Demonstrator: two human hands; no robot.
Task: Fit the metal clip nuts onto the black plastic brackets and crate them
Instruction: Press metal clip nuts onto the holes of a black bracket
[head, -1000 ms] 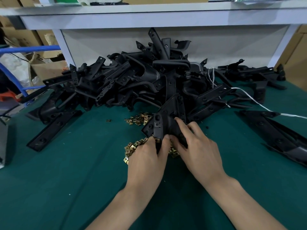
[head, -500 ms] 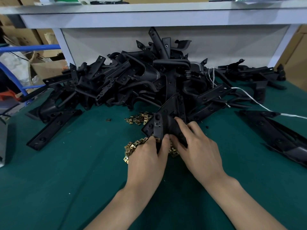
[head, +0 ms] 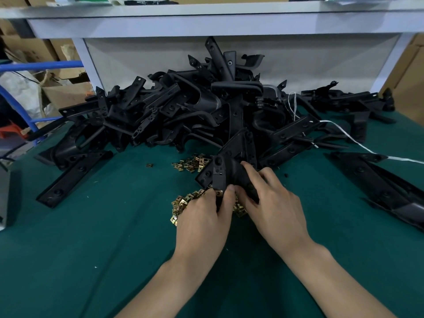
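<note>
A black plastic bracket (head: 226, 167) stands tilted on the green table, held between both hands. My right hand (head: 273, 203) grips its lower right side with curled fingers. My left hand (head: 204, 216) pinches a brass clip nut (head: 219, 193) against the bracket's lower edge. Under and beside my left hand lies a heap of brass clip nuts (head: 183, 203). A second small heap of clip nuts (head: 192, 162) lies just behind the bracket.
A large pile of black brackets (head: 195, 111) fills the back of the green table (head: 91, 249). A long bracket (head: 73, 177) lies at the left, another (head: 385, 189) at the right. A white cord (head: 358, 143) trails right. One stray clip nut (head: 149, 165) lies apart.
Almost nothing has moved; both hands stay on the bracket, with only slight shifts of the fingers at its lower edge.
</note>
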